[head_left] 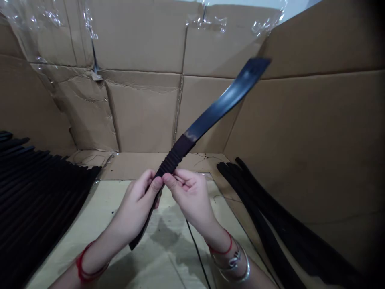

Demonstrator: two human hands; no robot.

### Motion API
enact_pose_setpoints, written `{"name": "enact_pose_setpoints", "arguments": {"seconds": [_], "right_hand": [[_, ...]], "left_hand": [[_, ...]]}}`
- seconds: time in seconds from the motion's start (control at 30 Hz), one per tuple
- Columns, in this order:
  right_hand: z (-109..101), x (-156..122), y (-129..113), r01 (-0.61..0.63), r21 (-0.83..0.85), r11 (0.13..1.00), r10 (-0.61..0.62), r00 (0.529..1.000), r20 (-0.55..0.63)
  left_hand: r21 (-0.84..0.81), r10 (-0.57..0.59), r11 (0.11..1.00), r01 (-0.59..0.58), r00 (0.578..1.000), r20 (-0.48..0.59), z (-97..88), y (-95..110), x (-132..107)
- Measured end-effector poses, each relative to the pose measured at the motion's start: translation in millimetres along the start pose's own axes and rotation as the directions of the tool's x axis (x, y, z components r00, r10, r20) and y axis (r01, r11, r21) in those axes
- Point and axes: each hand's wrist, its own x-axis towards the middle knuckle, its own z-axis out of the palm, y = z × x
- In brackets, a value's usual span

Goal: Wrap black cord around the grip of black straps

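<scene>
A long black rubber strip (210, 117) runs diagonally across the view, with a glossy flat upper end rising to the upper right. Its ribbed, bellows-like section (172, 159) sits just above my hands. My left hand (136, 200) pinches the strip at the lower end of the ribs, between thumb and fingers. My right hand (188, 194) grips the same spot from the other side, its fingertips against the rubber. The strip's lower tail (138, 233) hangs below and behind my left hand. A red string circles each wrist, and silver bangles sit on my right wrist.
A dense row of black rubber strips (36, 192) lies at the left, and a loose pile of similar strips (270, 208) lies at the right. Cardboard walls (144, 116) with plastic film surround a pale cardboard base (90, 224). A thin black cord (198, 253) lies under my hands.
</scene>
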Motion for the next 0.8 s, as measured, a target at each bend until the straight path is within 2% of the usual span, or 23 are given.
{"name": "enact_pose_setpoints", "arguments": {"seconds": [0.03, 0.07, 0.13, 0.17, 0.23, 0.33, 0.4, 0.5, 0.57, 0.67, 0.8], "right_hand": [[0.6, -0.1, -0.6, -0.046, 0.031, 0.998, 0.044, 0.998, 0.040], [0.6, -0.6, -1.2, -0.097, 0.057, 0.994, 0.092, 0.993, 0.078], [-0.1, -2.5, -1.8, -0.161, 0.077, 0.984, 0.154, 0.984, 0.089], [-0.4, -3.6, -1.5, -0.167, 0.078, 0.983, 0.163, 0.985, 0.063], [-0.4, -5.6, -0.1, -0.167, 0.080, 0.983, 0.166, 0.986, 0.016], [-0.6, -6.4, 0.3, -0.159, 0.091, 0.983, 0.156, 0.987, 0.035], [-2.7, -5.3, -2.8, -0.127, 0.098, 0.987, 0.126, 0.992, 0.023], [-9.0, -3.3, -11.3, -0.070, 0.135, 0.988, 0.078, 0.995, -0.055], [-13.4, -2.5, -16.1, -0.039, 0.162, 0.986, 0.056, 0.993, -0.102], [-16.7, -1.7, -17.7, -0.018, 0.169, 0.986, 0.039, 0.991, -0.126], [-19.4, 2.5, -13.0, -0.017, 0.127, 0.992, 0.029, 0.995, -0.092]], "left_hand": [[-0.072, -0.075, 0.994, 0.081, 0.994, 0.076, -0.1, -0.6, 0.8], [-0.157, -0.165, 0.967, 0.199, 0.965, 0.202, 0.1, -1.1, 1.2], [-0.262, -0.269, 0.877, 0.402, 0.863, 0.427, 1.2, -1.9, 1.7], [-0.279, -0.277, 0.850, 0.446, 0.830, 0.483, 1.7, -2.4, 2.0], [-0.289, -0.255, 0.850, 0.441, 0.823, 0.508, 2.2, -3.5, 2.7], [-0.254, -0.247, 0.869, 0.424, 0.818, 0.520, 1.9, -6.2, 3.2], [-0.251, -0.237, 0.861, 0.443, 0.785, 0.572, 3.3, -9.5, 2.7], [-0.279, -0.207, 0.820, 0.500, 0.713, 0.670, 10.0, -16.6, 1.3], [-0.281, -0.210, 0.798, 0.533, 0.684, 0.699, 15.6, -21.5, 0.8], [-0.282, -0.216, 0.798, 0.533, 0.689, 0.691, 20.2, -27.0, 1.6], [-0.290, -0.214, 0.793, 0.536, 0.690, 0.692, 14.3, -27.2, 4.3]]}}
